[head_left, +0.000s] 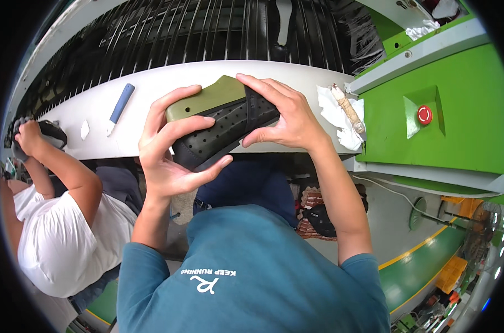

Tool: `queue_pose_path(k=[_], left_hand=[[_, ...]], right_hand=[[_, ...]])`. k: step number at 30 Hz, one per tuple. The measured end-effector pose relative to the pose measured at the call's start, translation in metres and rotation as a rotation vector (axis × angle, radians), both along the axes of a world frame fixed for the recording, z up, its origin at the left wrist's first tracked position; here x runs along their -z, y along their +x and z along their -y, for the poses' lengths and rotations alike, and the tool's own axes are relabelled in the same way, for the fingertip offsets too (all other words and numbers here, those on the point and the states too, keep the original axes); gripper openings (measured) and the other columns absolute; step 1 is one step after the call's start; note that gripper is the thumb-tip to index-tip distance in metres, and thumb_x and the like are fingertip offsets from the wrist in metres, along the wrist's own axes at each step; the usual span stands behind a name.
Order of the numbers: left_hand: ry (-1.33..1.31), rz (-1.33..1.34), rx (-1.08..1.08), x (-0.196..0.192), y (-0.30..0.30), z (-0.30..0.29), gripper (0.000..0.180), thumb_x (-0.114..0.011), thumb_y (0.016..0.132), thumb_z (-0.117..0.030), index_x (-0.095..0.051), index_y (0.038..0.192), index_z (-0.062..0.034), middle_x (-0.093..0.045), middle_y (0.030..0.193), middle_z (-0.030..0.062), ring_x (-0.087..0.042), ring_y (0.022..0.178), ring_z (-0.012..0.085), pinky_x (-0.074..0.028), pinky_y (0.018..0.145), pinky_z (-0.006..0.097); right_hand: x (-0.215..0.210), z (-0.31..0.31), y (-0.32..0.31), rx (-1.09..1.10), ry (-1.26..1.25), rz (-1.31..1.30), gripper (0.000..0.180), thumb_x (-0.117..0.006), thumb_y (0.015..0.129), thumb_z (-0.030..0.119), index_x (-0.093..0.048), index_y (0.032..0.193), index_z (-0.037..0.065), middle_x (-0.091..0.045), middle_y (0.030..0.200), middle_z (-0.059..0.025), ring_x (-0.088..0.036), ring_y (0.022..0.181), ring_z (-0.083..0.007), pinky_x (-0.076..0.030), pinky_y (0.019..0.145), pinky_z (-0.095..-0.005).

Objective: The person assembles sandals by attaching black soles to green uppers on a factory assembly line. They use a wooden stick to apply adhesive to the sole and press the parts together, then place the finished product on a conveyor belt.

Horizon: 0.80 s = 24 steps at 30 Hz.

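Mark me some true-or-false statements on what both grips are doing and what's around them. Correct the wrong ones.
1. The left grip and the right grip both hold the black dotted cover with the olive-green block. True.
2. A blue-handled cutter lies to the right of both grips. False: the blue-handled cutter lies to their left, on the white table.
3. A red button sits on the green panel at the right. True.
4. The wrapped rod lies directly on bare tabletop. False: the wrapped rod lies on crumpled white paper.
5. A co-worker at the left wears a white shirt. True.
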<state>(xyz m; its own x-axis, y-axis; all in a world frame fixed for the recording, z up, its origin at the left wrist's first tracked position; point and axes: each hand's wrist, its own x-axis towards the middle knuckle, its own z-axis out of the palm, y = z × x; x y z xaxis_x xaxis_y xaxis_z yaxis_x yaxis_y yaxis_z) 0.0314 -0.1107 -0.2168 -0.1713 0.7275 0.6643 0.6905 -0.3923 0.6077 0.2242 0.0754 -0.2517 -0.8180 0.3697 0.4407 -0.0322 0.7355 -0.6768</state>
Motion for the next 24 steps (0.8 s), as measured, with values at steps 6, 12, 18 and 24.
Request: queue_pose_path(k=[6, 12, 18, 24], left_hand=[[-0.039, 0.053, -0.036, 0.005, -0.001, 0.0, 0.054, -0.095, 0.061, -0.018, -0.078, 0.11, -0.0048, -0.063, 0.14, 0.0287, -0.065, 0.129, 0.0416, -0.052, 0.109, 0.052], [-0.076, 0.501, -0.065, 0.045, -0.014, 0.013, 0.055, -0.094, 0.068, -0.019, -0.073, 0.117, -0.0008, -0.062, 0.142, 0.0298, -0.062, 0.132, 0.0366, -0.047, 0.113, 0.047], [0.153, 0.751, 0.011, 0.045, -0.052, 0.031, 0.06, -0.089, 0.077, -0.033, -0.067, 0.123, -0.0008, -0.053, 0.151, 0.0373, -0.059, 0.137, 0.0458, -0.047, 0.116, 0.058], [0.856, 0.197, -0.098, -0.095, -0.113, 0.032, 0.049, -0.07, 0.098, -0.023, -0.056, 0.133, 0.0078, -0.054, 0.145, 0.042, -0.058, 0.135, 0.0535, -0.051, 0.113, 0.06]], right_hand=[[0.014, 0.0, -0.005, 0.086, 0.062, -0.127, 0.098, -0.101, 0.055, 0.047, -0.071, 0.141, 0.011, -0.077, 0.125, -0.0123, -0.074, 0.111, -0.0318, -0.058, 0.1, -0.0412], [0.003, 0.003, -0.009, 0.081, 0.011, 0.146, 0.088, -0.094, 0.069, 0.061, -0.071, 0.139, 0.011, -0.077, 0.113, -0.011, -0.074, 0.104, -0.0331, -0.058, 0.092, -0.0424], [-0.045, -0.052, 0.028, 0.339, 0.083, -0.254, 0.033, -0.085, 0.092, 0.018, -0.077, 0.121, 0.006, -0.077, 0.107, -0.0095, -0.075, 0.101, -0.0238, -0.058, 0.092, -0.0361], [-0.148, -0.175, 0.028, 0.908, 0.604, -0.435, 0.028, -0.076, 0.097, 0.037, -0.079, 0.098, 0.009, -0.076, 0.095, -0.0083, -0.073, 0.093, -0.0288, -0.057, 0.08, -0.0411]])
